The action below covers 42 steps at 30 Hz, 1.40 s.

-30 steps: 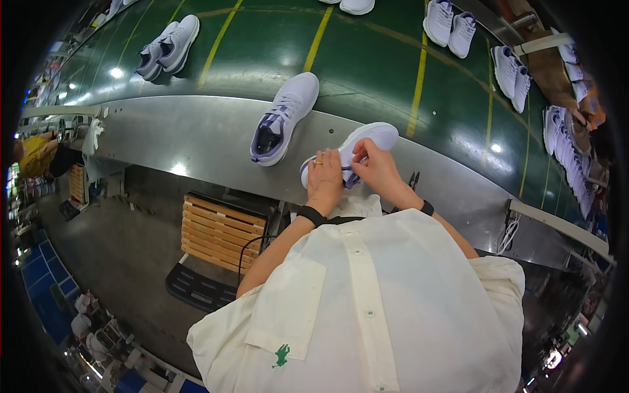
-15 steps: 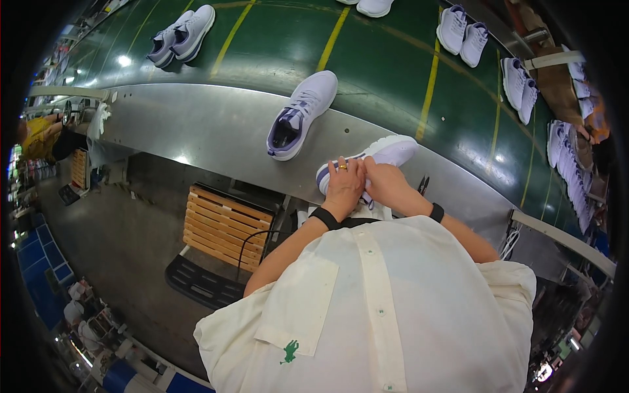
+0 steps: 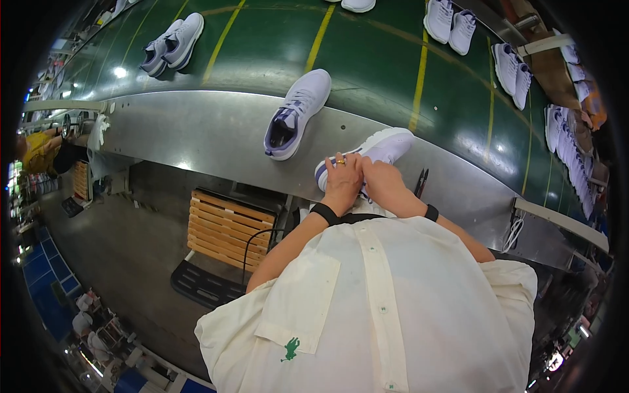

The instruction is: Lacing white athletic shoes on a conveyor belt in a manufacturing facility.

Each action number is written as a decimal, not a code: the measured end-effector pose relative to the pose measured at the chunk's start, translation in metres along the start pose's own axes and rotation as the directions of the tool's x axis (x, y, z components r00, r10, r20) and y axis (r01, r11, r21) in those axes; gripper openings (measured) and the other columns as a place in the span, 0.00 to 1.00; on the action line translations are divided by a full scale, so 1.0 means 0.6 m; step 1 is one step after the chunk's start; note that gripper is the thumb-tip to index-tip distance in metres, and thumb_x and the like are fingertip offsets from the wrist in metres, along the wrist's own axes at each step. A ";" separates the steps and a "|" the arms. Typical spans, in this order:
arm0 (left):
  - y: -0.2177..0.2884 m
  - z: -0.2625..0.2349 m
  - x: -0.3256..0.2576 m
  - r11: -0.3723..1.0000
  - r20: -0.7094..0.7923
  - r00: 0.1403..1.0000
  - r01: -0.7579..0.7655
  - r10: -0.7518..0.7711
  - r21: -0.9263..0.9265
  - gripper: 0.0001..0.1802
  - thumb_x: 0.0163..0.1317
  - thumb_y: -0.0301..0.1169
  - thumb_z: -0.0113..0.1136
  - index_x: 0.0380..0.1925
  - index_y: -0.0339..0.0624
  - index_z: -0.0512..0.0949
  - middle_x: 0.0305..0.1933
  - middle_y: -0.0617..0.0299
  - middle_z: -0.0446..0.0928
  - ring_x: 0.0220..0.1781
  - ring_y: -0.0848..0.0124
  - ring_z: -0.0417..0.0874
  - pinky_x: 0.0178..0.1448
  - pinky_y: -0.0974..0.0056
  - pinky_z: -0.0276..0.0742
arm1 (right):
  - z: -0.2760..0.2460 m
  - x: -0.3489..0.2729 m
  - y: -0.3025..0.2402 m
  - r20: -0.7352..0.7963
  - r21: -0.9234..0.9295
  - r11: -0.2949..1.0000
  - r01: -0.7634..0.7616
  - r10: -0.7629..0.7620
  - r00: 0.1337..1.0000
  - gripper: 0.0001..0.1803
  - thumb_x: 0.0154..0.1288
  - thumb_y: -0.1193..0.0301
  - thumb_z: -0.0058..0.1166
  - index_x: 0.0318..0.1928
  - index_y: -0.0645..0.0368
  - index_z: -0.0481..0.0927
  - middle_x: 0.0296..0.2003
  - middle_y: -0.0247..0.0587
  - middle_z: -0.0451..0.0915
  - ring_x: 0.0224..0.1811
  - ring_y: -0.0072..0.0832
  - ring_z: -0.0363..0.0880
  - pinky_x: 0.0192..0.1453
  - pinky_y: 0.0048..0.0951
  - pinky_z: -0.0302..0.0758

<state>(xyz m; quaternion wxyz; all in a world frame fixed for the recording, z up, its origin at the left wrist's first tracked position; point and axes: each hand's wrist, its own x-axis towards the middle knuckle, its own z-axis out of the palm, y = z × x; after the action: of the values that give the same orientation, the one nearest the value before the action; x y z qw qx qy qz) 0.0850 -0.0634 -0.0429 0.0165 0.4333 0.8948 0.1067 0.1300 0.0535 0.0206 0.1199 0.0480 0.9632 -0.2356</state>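
Note:
A white and lavender sneaker [image 3: 392, 141] lies on its side at the front of the metal ledge, its sole edge turned away from me and toe pointing right. My left hand [image 3: 343, 183] is closed against its heel half, with a gold ring on one finger. Pressed up beside it, my right hand [image 3: 386, 185] is closed at the sneaker's opening. The fingers hide what it pinches. Left of the hands, a second sneaker [image 3: 298, 112] stands upright with its toe reaching toward the belt. A black two-pronged tool, like tweezers [image 3: 422, 182], lies right of my right hand.
Behind the metal ledge [image 3: 196, 124] runs a green belt [image 3: 373, 65] with yellow lines. It carries pairs of sneakers [image 3: 173, 46], [image 3: 450, 27], and several more at the right. A slatted wooden seat [image 3: 229, 223] stands lower left. A rail [image 3: 560, 226] borders the right.
The sneakers on the belt have shifted slightly left relative to the ledge. The view has tilted a little. My hands stay on the same sneaker, the right one now curled closer to the left.

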 end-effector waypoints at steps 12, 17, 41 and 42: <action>-0.036 -0.023 0.050 0.985 0.274 0.959 0.113 -0.073 -0.133 0.19 0.47 0.26 0.56 0.42 0.40 0.69 0.45 0.54 0.71 0.51 0.54 0.73 0.48 0.53 0.70 | -0.056 0.014 0.092 -0.129 0.668 0.732 -0.136 0.293 0.947 0.12 0.47 0.75 0.52 0.35 0.60 0.68 0.21 0.40 0.73 0.25 0.31 0.75 0.29 0.30 0.71; -0.120 0.018 0.060 0.871 0.348 0.929 0.274 -0.129 -0.408 0.15 0.51 0.28 0.53 0.41 0.42 0.71 0.44 0.52 0.72 0.49 0.52 0.72 0.50 0.54 0.69 | -0.009 0.013 0.136 -0.141 0.702 0.687 -0.189 0.393 0.909 0.14 0.49 0.78 0.50 0.40 0.60 0.70 0.32 0.34 0.72 0.25 0.17 0.73 0.26 0.22 0.74; -0.061 -0.052 0.051 -0.425 0.724 0.575 0.586 -0.382 -0.690 0.11 0.54 0.34 0.60 0.35 0.42 0.75 0.32 0.66 0.76 0.33 0.74 0.75 0.39 0.68 0.73 | 0.028 0.125 0.128 -0.416 0.386 0.918 0.088 0.088 0.905 0.14 0.49 0.75 0.51 0.40 0.57 0.74 0.39 0.40 0.77 0.45 0.37 0.73 0.48 0.34 0.70; -0.068 -0.050 0.051 -0.346 0.677 0.611 0.582 -0.411 -0.735 0.11 0.54 0.35 0.59 0.34 0.42 0.76 0.30 0.67 0.76 0.31 0.76 0.75 0.35 0.69 0.72 | 0.019 0.119 0.120 -0.410 0.387 0.917 0.092 0.082 0.909 0.14 0.49 0.75 0.51 0.40 0.57 0.74 0.39 0.40 0.77 0.45 0.37 0.73 0.48 0.34 0.70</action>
<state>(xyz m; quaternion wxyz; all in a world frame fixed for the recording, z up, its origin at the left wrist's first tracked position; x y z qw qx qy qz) 0.0310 -0.0693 -0.0201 0.4122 -0.1494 0.6227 0.6481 0.0742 0.1146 -0.0391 -0.1017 0.1181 0.8983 -0.4109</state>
